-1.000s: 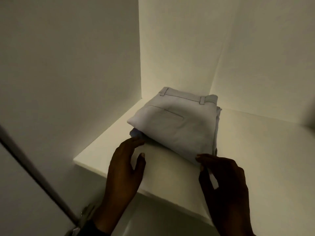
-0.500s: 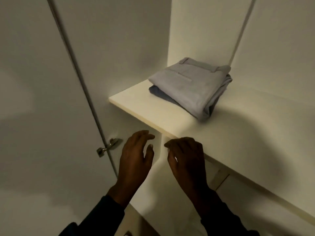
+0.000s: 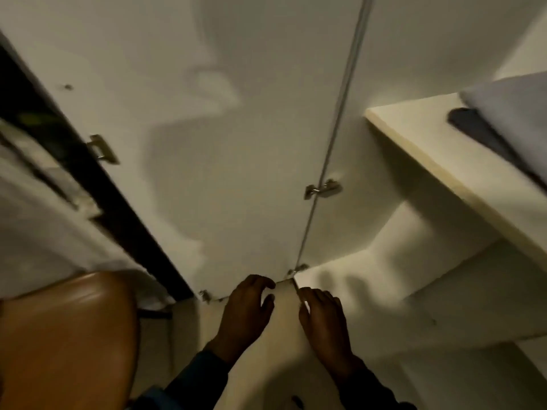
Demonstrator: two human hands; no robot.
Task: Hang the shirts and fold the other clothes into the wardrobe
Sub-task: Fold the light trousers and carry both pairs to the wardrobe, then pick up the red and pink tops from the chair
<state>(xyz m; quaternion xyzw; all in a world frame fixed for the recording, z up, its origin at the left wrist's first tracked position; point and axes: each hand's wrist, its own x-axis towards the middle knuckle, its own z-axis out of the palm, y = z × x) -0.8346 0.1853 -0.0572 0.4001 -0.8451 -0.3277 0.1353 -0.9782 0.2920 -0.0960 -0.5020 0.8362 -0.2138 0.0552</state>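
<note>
Left hand: the left hand [image 3: 247, 306] is seen low in the middle of the view, palm down, fingers loosely curled and a bit spread. Nothing is held in it. Whether the fingertips actually touch the panel below can't be told, it's a bit blurry there.

Right hand: the right hand [image 3: 322, 315] is held just beside the left one, apart from it, also palm down with fingers relaxed and slightly bent. Nothing is gripped here either; contact with the surface under it can't be made out.

Sleeves: dark sleeves [image 3: 201, 377] are seen running off the bottom edge from both wrists.

Folded clothes: the folded clothes [image 3: 512, 113] are found at the far right edge, a pale grey piece stacked on a darker one, mostly cut off by the frame and smeared with blur. They're well apart from both hands.

Shelf: the clothes are lying on a white shelf [image 3: 438, 161], whose front edge is seen slanting down to the right, higher than the hands.

Wardrobe door: a white wardrobe door [image 3: 225, 173] fills the middle of the view, with shadows thrown across it.

Hinges: a metal hinge [image 3: 322, 189] is fixed where the door meets the inner wall; another hinge [image 3: 102, 149] is seen on the left edge of the door.

Brown thing: a shiny brown rounded surface [image 3: 68, 338] takes up the bottom left corner; what it is can't be told.
</note>
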